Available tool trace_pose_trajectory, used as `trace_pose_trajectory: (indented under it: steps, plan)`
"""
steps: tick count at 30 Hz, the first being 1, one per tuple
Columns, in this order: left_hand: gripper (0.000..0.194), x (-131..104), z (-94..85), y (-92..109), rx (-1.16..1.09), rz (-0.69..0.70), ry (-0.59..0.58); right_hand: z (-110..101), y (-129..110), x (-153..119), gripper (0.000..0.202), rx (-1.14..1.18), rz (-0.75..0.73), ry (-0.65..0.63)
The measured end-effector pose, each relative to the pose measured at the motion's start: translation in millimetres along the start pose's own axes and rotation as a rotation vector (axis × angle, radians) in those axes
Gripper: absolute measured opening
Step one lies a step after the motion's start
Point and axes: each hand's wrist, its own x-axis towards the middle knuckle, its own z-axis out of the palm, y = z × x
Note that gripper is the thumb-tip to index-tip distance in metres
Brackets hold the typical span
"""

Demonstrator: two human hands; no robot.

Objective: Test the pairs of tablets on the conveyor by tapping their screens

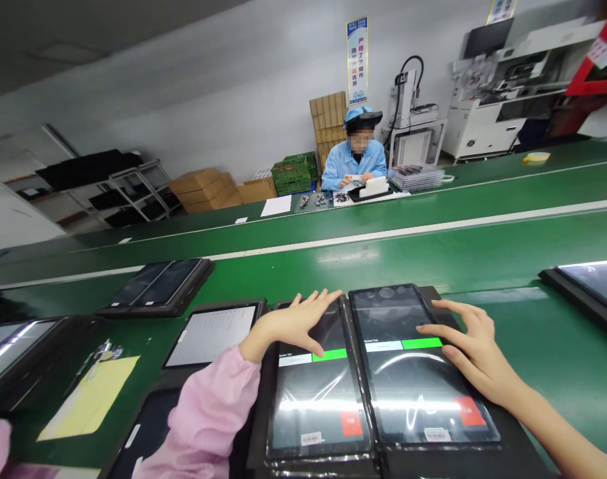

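A worker's left hand point(296, 324) lies flat, fingers spread, on the left tablet point(317, 386), while the right hand point(475, 349) rests open-fingered on the right tablet point(417, 369). Both lit tablets sit side by side in a black tray point(512, 439) on the green bench point(433, 253). Across it, a person in blue point(354, 159) sits working.

Count: 2 tablets under hands, left tablet point(317, 392), right tablet point(417, 372). 1 lit tablet point(211, 336) beside them. 1 tray with 2 dark tablets point(158, 285) behind. 1 yellow sheet point(91, 396). 1 co-worker point(356, 159) across belt. 2 hands: left hand point(298, 326), right hand point(475, 349).
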Motion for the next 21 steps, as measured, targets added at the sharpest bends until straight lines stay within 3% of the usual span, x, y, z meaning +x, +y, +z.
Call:
trace_pose_trajectory:
  steps: [4,6,9,12,14,17,19,21]
  plan:
    - [0.089,-41,-12.5,-40,-0.066,-0.114,0.057,-10,-23,10,0.033,0.018,-0.181,-0.257]
    - [0.078,-54,-11.1,-61,-0.115,-0.11,0.137,-10,-44,20,0.037,0.026,-0.253,-0.392]
    - [0.081,-59,1.0,-78,-0.208,-0.052,0.274,-8,-69,35,0.046,0.038,-0.295,-0.528]
    - [0.087,-54,15.2,-75,-0.23,-0.058,0.366,-8,-62,42,0.032,0.062,-0.303,-0.573]
    - [0.083,-47,21.1,-62,-0.139,-0.136,0.414,-5,-37,41,0.035,0.071,-0.223,-0.49]
    - [0.07,-27,23.4,-28,0.03,-0.247,0.44,9,13,34,0.044,0.056,0.169,-0.122]
    - [0.06,-6,21.9,1,0.087,-0.185,0.396,22,40,29,0.048,0.123,0.425,0.028]
    - [0.046,17,19.7,27,0.168,-0.091,0.305,32,54,25,0.056,0.236,0.579,0.051]
